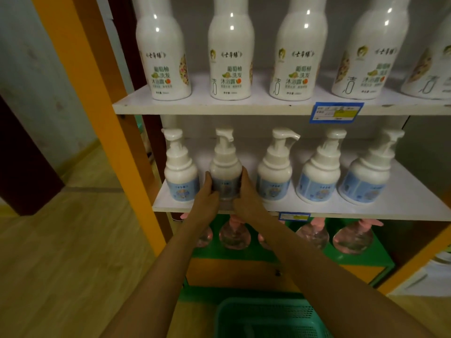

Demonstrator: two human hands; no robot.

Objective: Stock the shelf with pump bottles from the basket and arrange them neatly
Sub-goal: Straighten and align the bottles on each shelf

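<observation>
A row of white pump bottles with blue labels stands on the middle shelf [402, 206]. Both my hands hold the second bottle from the left [225, 164], which stands upright near the shelf's front edge. My left hand [207, 193] grips its left side and my right hand [245, 193] grips its right side. One bottle [181, 169] stands left of it, and three others [275, 167] stand to its right. A teal basket [268, 318] sits on the floor below my arms; its inside is mostly hidden.
Tall white bottles [230, 57] line the upper shelf, with a blue price tag [336, 112] on its edge. Clear bottles with pink pumps [352, 236] stand on the green lower shelf. An orange frame post [102, 118] rises at the left, beside wooden floor.
</observation>
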